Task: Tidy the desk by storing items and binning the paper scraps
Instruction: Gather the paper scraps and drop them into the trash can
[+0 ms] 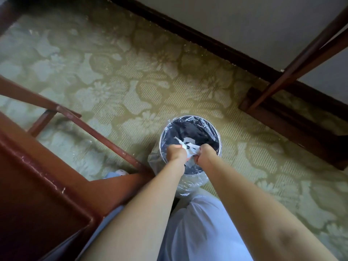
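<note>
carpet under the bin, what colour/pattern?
Olive-green carpet with a pale floral pattern; it shows best in the head view, all around the bin.

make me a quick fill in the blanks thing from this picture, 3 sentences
1. The left hand and right hand both grip white ____ scraps.
2. The hands are over a round ____ lined with clear plastic.
3. It stands on a green floral ____.

Missing words: paper; bin; carpet.
</note>
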Tool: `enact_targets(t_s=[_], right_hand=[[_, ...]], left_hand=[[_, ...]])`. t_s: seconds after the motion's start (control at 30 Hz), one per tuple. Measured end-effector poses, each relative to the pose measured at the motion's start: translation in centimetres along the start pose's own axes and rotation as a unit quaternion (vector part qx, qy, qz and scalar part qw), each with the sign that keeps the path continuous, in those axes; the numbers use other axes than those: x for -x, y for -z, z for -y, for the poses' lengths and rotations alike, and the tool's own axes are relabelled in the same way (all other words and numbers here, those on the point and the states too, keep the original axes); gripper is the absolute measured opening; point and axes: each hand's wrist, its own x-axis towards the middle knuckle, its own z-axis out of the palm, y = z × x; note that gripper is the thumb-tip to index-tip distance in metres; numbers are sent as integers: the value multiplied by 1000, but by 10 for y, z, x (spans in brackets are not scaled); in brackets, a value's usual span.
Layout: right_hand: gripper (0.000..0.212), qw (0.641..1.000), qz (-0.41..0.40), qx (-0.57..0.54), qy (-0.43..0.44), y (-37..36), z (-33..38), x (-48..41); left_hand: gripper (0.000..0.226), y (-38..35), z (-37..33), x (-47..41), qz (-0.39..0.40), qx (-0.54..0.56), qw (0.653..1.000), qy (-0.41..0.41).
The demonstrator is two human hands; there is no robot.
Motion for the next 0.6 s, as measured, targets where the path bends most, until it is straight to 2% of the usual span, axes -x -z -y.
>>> enact_targets(t_s=[0.1,0.23,0.37,0.47,0.6], right_hand=[[28,998,-46,34,-14,-1,-1,-5],[8,995,-51,90,-5,-2,2,3],[19,989,-44,136,27,9,7,14],[10,980,-60,174,77,14,10,36],[14,947,-63,250,190,18,16,79]], left_hand=[[34,5,1,2,-3,14,1000,-2],[32,12,1,9,16,11,1000,-3],[33,21,2,24,17,-5,1000,-13],[35,31,-3,40,15,-37,998,-42],[41,42,-23,77,6,-105,985,-139]])
